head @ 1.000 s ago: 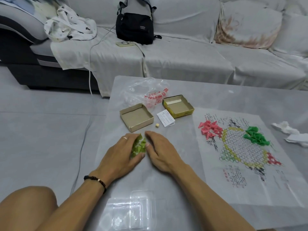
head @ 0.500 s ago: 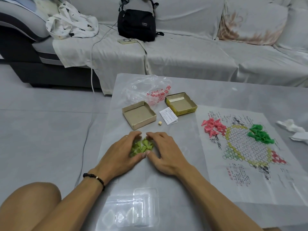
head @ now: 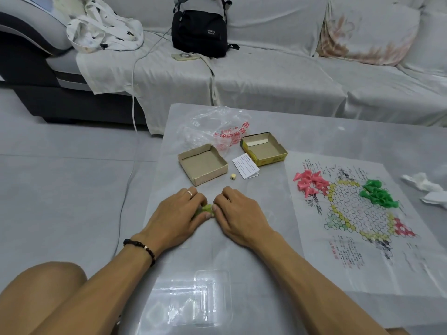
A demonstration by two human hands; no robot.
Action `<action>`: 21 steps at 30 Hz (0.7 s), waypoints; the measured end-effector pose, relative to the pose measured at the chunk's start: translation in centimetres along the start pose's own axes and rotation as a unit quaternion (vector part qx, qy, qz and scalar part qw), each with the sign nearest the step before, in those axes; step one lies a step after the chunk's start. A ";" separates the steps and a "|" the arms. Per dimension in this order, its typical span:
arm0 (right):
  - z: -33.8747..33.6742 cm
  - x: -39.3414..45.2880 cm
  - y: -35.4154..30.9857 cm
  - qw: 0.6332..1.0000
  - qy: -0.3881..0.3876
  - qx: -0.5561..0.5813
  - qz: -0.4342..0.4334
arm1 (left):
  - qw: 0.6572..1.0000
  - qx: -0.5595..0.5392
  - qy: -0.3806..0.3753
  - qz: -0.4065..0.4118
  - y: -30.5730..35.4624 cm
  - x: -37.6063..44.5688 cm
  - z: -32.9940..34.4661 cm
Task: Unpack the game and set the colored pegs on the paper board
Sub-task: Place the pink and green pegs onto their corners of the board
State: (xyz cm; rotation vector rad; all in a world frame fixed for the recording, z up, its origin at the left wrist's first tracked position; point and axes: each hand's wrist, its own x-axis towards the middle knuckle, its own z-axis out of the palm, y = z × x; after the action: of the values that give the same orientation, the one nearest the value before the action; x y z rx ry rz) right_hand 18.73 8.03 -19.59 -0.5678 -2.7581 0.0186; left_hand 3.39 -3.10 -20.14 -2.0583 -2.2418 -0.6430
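Note:
A small heap of light green pegs (head: 207,209) lies on the grey table, left of the paper board (head: 358,257). My left hand (head: 179,213) and my right hand (head: 238,212) cup the heap from both sides with curled fingers, hiding most of it. On the board, a pile of pink pegs (head: 310,182) sits at its upper left and a pile of dark green pegs (head: 377,194) at its upper right. The board's honeycomb centre is bare.
Two open cardboard box halves (head: 203,165) (head: 264,148), a folded leaflet (head: 245,166), a small die (head: 233,176) and a crumpled plastic bag (head: 215,128) lie beyond my hands. A clear plastic tray (head: 191,301) sits near me. White tissues (head: 425,187) lie far right. A sofa stands behind.
Both hands have drawn closer together around the light green pegs, which were spread and more visible half a second ago and are now nearly covered.

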 end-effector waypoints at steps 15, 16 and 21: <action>0.7 -0.7 0.9 0.990 0.091 -0.044 0.095 | 0.996 0.038 0.062 0.041 1.0 2.0 1.2; 0.7 -0.7 1.1 0.989 0.095 -0.049 0.104 | 0.996 0.036 0.068 0.037 1.1 2.0 1.2; 0.6 -0.3 2.0 0.982 0.090 -0.063 0.156 | 0.996 0.018 0.076 0.034 1.2 2.2 1.5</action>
State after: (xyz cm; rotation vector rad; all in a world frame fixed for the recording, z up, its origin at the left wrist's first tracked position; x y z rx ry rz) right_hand 19.59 9.78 -20.41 -0.9793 -2.4822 -0.1291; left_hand 4.67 -0.49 -20.53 -1.9851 -2.0766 -0.7216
